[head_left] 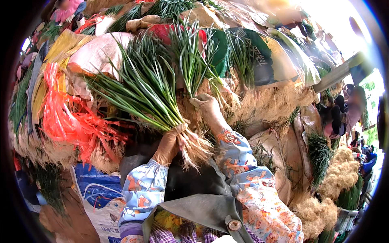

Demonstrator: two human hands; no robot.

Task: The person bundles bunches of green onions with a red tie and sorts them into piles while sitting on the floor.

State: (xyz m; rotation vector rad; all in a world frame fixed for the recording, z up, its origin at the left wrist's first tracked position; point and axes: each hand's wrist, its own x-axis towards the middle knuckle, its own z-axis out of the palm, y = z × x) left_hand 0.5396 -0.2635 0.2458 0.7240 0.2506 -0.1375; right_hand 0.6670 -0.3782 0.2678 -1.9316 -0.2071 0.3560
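My left hand (pixel 169 142) is wrapped round the pale lower stems of a large bunch of spring onions (pixel 152 91). Its long green leaves fan up and left, and its stringy roots hang below my fist. To the right, the fingers of my right hand (pixel 206 104) are closed at the base of a few more spring onion stalks (pixel 190 73); what lies under the fingers is hidden. Beside it, a smaller clump with roots (pixel 221 87) rests on the pile. Blue patterned sleeves cover both forearms.
Red plastic strips (pixel 71 125) hang at the left of the pile. Sacks, one pale pink (pixel 101 54), lie across heaped onions with roots (pixel 267 101) facing me. A dark apron (pixel 194 210) covers my lap. Other people (pixel 344 111) are at the far right.
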